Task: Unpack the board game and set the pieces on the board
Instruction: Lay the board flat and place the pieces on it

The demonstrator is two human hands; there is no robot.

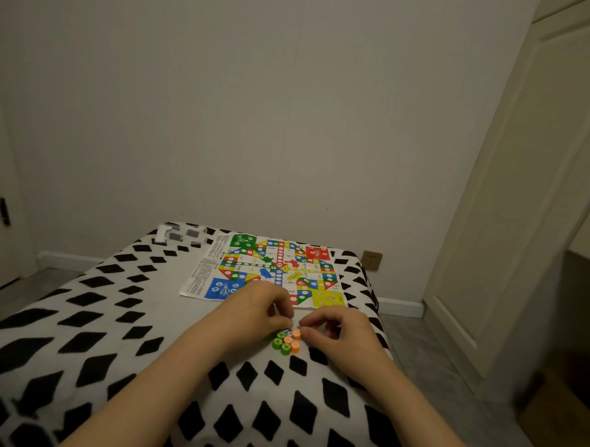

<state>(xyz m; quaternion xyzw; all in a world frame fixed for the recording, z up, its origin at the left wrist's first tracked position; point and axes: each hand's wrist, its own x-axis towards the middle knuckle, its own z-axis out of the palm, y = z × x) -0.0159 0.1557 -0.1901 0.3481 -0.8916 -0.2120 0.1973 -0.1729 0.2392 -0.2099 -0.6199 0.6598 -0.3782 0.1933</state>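
The unfolded paper game board (272,272), printed in red, green, blue and yellow, lies at centre frame. Columns of small black print fill its white left margin and larger dark characters run beside them, but all are too small and blurred to read.

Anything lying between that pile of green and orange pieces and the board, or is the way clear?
Nothing visible blocks it. The green and orange pieces sit on the patterned bedspread just short of the game board. Only the left hand and right hand, fingers curled over the pile, lie between them; the near edge is partly hidden by the left hand.
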